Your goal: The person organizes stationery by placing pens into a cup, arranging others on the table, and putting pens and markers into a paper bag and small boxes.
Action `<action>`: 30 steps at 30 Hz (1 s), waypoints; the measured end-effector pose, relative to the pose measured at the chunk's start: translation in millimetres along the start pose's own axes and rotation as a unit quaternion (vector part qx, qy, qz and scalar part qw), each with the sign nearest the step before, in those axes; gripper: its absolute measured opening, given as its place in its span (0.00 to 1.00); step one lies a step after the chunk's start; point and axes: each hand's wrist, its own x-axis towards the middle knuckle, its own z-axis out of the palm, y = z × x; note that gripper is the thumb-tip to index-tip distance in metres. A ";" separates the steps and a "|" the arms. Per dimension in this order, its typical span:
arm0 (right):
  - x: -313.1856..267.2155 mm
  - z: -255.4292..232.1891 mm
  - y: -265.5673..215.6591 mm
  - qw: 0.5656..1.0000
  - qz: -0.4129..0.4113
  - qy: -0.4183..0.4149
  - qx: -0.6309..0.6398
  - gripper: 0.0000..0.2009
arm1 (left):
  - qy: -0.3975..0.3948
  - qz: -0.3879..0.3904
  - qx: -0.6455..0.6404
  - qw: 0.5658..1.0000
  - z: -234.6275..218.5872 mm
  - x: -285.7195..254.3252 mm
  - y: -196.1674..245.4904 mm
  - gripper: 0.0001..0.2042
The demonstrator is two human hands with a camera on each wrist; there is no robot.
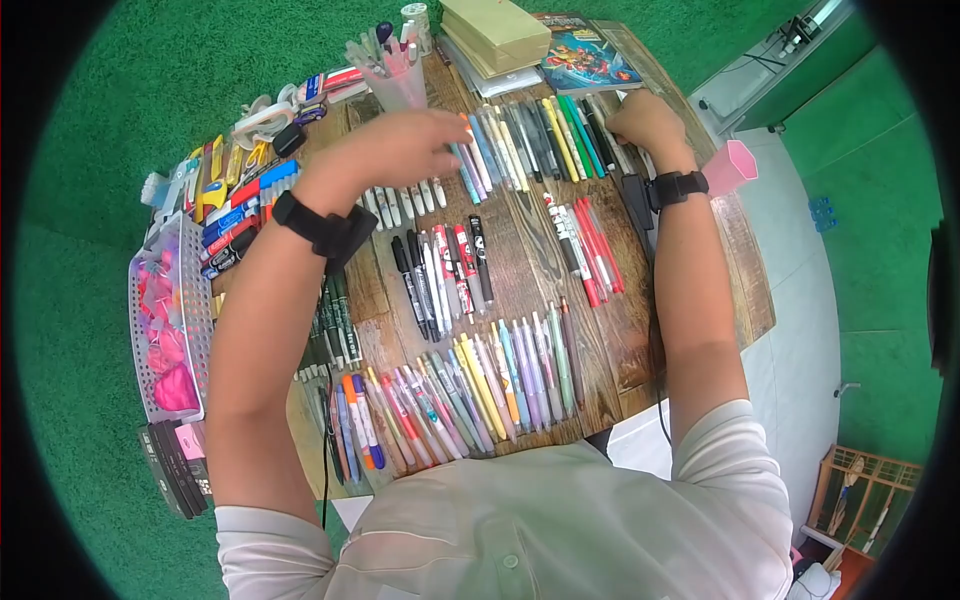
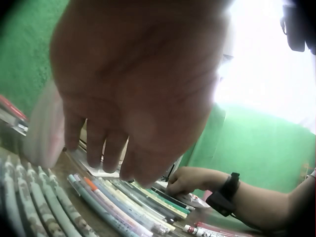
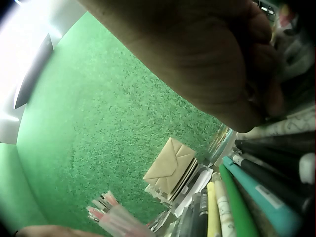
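My left hand (image 1: 405,148) hovers palm down over the left part of the back row of pens (image 1: 505,150), its fingers fairly straight and nothing gripped. In the left wrist view the palm and extended fingers (image 2: 112,153) hang above pale pens (image 2: 108,197). My right hand (image 1: 648,125) is at the right end of that row with its fingers curled down by the dark pens (image 1: 603,125). In the right wrist view its fingertips come right to the end of a white patterned pen (image 3: 286,127); I cannot tell whether they pinch it. Teal and green pens (image 3: 239,205) lie beside.
Other pen rows lie at the middle (image 1: 440,275) and front (image 1: 470,390) of the wooden table. A pen cup (image 1: 400,88), envelopes (image 1: 497,38) and a comic book (image 1: 590,60) stand at the back. A white basket (image 1: 205,330) is left; a pink cup (image 1: 733,165) is right.
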 end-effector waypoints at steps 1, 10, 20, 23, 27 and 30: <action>1.8 0.7 -0.8 1.000 -0.001 0.000 -0.001 0.11 | 0.023 -0.026 -0.016 0.999 -11.2 -0.3 2.4 0.19; 12.3 -3.0 3.5 1.000 -0.024 -0.016 -0.001 0.11 | 0.306 -0.130 -0.134 0.934 -70.3 -4.4 -15.1 0.17; -19.0 -51.4 -22.5 0.944 -0.174 0.023 0.278 0.11 | 0.388 -0.162 -0.305 0.855 -46.4 -13.4 -75.3 0.46; -28.2 -66.6 -52.8 0.844 -0.278 -0.007 0.459 0.08 | 0.372 -0.174 -0.344 0.844 -42.1 -16.6 -72.6 0.52; -28.5 -75.6 -93.4 0.806 -0.340 -0.002 0.484 0.09 | 0.318 -0.204 -0.383 0.843 -39.2 -14.7 -69.9 0.55; -33.7 -82.0 -122.1 0.804 -0.369 0.032 0.464 0.10 | 0.310 -0.198 -0.392 0.843 -39.9 -14.7 -57.7 0.56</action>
